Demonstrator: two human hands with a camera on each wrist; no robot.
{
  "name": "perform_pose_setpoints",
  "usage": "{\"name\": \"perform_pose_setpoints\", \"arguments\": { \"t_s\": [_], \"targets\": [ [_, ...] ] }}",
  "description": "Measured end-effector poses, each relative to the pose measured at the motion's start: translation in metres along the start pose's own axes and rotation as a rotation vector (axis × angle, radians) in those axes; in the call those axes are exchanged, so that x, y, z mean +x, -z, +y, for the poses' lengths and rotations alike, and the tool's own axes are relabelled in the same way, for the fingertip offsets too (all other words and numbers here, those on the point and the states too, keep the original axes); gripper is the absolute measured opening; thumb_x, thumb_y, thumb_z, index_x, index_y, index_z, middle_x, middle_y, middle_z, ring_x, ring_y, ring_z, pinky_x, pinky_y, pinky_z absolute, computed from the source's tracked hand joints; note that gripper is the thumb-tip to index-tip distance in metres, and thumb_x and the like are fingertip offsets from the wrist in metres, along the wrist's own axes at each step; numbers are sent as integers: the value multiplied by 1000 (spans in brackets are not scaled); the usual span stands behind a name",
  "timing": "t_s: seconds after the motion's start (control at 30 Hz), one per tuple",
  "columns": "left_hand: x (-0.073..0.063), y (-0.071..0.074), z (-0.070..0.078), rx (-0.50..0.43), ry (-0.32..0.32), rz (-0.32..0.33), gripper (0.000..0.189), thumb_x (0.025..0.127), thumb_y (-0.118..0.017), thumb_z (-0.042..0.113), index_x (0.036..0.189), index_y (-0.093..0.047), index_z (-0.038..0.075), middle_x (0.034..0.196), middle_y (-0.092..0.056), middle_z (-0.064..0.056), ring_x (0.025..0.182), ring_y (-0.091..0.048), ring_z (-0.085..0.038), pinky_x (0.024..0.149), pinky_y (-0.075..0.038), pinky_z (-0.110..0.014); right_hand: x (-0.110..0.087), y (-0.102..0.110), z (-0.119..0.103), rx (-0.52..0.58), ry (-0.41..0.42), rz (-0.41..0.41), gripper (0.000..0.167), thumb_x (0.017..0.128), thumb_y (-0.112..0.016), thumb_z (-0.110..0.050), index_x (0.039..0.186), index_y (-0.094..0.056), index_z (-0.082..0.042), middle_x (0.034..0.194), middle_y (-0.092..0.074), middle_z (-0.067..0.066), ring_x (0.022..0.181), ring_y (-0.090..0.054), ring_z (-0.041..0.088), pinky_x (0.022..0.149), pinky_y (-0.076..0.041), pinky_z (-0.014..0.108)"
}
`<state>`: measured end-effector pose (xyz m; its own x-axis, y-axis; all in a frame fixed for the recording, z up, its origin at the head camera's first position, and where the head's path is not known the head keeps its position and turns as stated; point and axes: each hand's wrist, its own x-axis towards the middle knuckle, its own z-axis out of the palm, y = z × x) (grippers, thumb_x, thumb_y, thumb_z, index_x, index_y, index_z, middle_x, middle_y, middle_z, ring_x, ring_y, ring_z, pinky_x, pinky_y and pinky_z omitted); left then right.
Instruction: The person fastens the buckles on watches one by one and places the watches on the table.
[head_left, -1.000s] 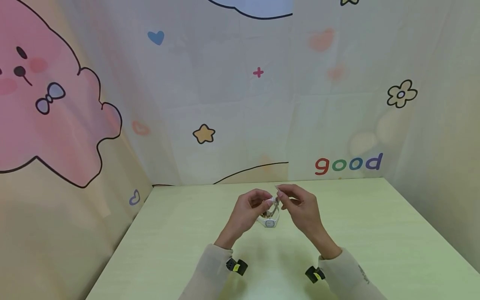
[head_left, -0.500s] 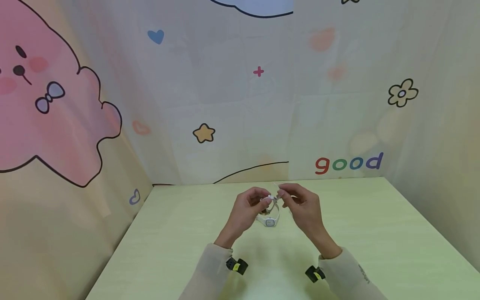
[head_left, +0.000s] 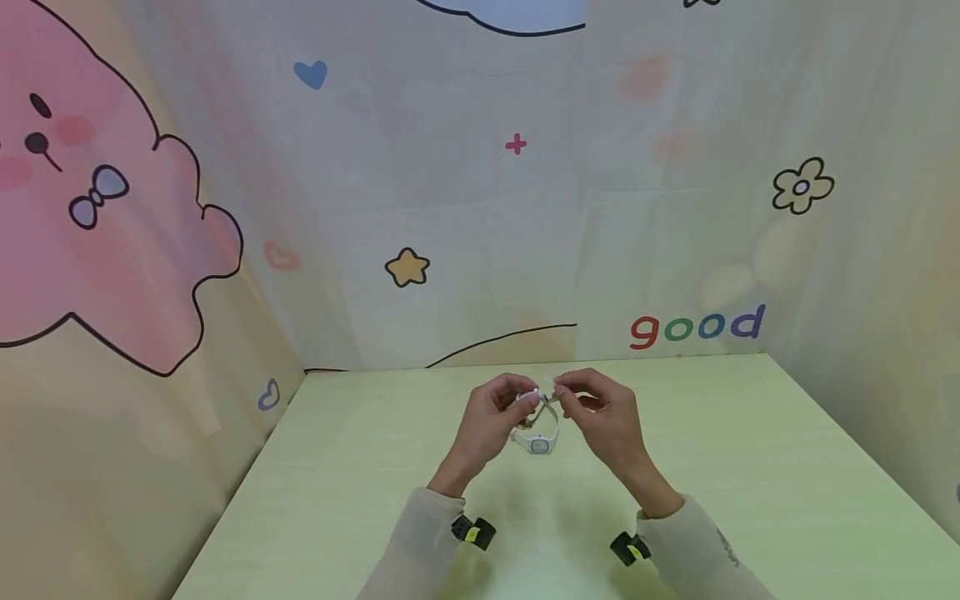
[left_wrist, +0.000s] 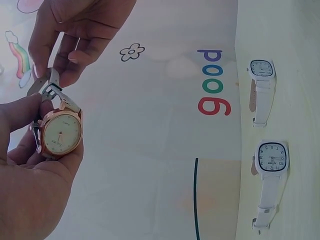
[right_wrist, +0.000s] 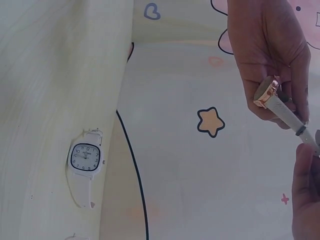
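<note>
My left hand (left_wrist: 37, 192) grips the rose-gold wristwatch (left_wrist: 61, 132) above the table (head_left: 337, 500), fingers curled round its case; my right hand (left_wrist: 82, 25) pinches its pale strap (left_wrist: 71, 105) just beside the buckle (left_wrist: 51, 91). Left wrist view: round dial turned to the camera; one white square-dial watch (left_wrist: 271, 157) and a second white square-dial watch (left_wrist: 262, 68) rest on the table, apart from each other and from my hands. Right wrist view: rose-gold case nearly edge-on, strap running aslant between my hands; one white watch whole, a sliver of another at the lower edge. Head view: case largely hidden by my left fingers; a single white dial plain below.
</note>
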<state>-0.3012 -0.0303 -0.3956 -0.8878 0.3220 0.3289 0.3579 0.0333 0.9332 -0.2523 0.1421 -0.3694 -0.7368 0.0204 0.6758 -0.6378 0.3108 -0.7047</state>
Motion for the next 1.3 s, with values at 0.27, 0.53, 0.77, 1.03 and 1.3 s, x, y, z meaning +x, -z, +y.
{"name": "perform_pose_setpoints", "arguments": {
  "t_s": [0.27,0.53,0.77,1.03,1.3],
  "targets": [
    [0,0,-2,6,-34,9,19,94,-66,15,110,-66,6,103,-67,-18,86,-61,-18,70,-53,-20,0,0,-1,-12,14,1,7,86,-67,8,91,-70,5,87,-70,16,81,-62,0,69,-56,19],
    [-1,2,-4,22,-46,14,18,94,-67,17,109,-67,7,103,-67,-16,83,-58,-12,70,-50,-19,-1,0,0,-47,-11,-21,5,86,-67,7,89,-70,4,86,-71,15,79,-60,-1,66,-55,20],
    [-2,3,-5,17,-47,8,18,94,-67,18,110,-67,8,101,-67,-14,81,-56,-11,68,-49,-18,-3,1,-2,-78,-16,-58,6,87,-68,4,92,-71,3,89,-72,14,82,-61,0,68,-56,22],
    [-3,3,-5,26,-50,-2,20,94,-67,19,110,-67,7,103,-68,-15,85,-58,-13,71,-49,-19,-3,-2,22,-86,13,-65,12,88,-69,2,99,-74,0,93,-74,13,84,-61,-3,66,-56,21],
    [-2,3,-4,3,-36,15,19,94,-67,19,109,-68,7,97,-67,-16,85,-61,-22,67,-50,-19,-2,-2,39,-6,-48,-70,13,91,-70,-11,103,-71,-7,97,-73,9,84,-64,-1,67,-57,20]
  ]
}}
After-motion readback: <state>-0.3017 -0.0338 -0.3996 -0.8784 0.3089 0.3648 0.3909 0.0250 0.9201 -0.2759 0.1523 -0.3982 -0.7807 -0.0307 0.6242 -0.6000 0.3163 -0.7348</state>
